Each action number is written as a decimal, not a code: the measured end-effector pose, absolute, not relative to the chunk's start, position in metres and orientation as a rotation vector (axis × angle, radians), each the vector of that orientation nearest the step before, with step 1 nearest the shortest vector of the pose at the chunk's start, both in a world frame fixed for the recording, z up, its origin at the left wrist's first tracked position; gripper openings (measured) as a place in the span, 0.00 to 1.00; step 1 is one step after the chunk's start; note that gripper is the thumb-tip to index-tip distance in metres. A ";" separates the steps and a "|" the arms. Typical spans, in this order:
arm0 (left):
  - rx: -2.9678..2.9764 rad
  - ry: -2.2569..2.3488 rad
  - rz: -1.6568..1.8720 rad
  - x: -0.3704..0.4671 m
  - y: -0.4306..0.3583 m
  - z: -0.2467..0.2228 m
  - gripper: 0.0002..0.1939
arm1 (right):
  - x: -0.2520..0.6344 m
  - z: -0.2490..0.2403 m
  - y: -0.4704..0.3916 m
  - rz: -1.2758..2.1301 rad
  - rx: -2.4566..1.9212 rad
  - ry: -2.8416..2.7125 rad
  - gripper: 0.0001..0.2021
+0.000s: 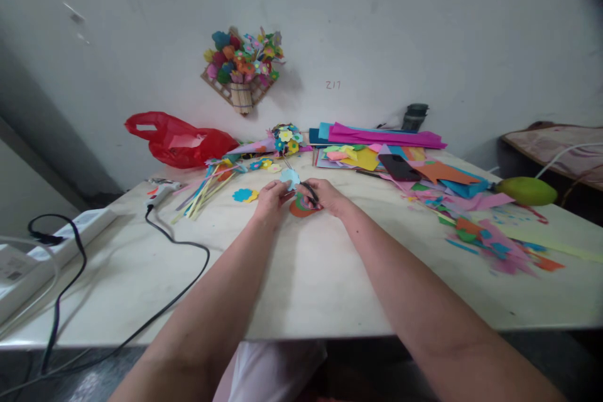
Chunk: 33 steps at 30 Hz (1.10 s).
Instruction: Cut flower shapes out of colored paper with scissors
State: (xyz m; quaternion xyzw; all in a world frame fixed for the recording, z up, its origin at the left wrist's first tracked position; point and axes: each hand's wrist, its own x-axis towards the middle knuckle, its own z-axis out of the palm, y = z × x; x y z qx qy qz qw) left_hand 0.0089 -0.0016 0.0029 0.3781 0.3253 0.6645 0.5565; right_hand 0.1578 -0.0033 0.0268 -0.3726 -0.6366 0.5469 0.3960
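Left grip [272, 196] pinching pale-blue paper [289, 177], right grip [326, 196] around black-handled scissors [309, 193], paper scraps [502, 250] toward the table [325, 289]'s right edge

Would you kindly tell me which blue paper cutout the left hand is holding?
The pale blue cutout, in the left hand beside the black scissors; the brighter blue flowers lie on the table.
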 end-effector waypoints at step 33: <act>0.965 0.856 1.490 0.006 -0.002 0.006 0.14 | 0.174 0.027 0.010 1.201 -1.062 -1.510 0.14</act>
